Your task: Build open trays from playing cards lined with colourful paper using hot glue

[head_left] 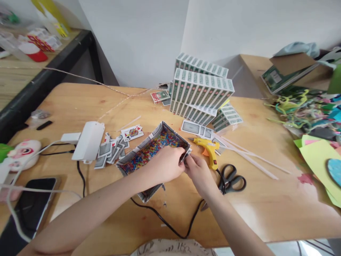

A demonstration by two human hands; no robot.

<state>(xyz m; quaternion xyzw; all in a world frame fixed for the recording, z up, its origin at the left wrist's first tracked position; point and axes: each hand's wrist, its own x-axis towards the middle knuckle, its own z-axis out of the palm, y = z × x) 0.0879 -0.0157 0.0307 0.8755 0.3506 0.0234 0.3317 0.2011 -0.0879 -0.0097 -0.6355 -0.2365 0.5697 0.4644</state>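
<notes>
An open box (145,142) with walls of grey-patterned playing cards sits at the middle of the table, its floor covered with a multicoloured pattern. My left hand (172,161) reaches over the box, its fingers closed on the right corner of the wall. From outside, my right hand (197,172) pinches the same corner. The fingertips of both hands meet there and hide what lies between them. Right of the box lies a yellow glue gun (210,149), with black-handled scissors (229,181) just below it.
Stacked card boxes (201,89) stand at the back. Cut playing cards (113,151) and a white power strip (88,142) lie left. Glue sticks (250,158) lie right. A black cord (160,217) loops in front. A phone (32,206) rests at the left edge.
</notes>
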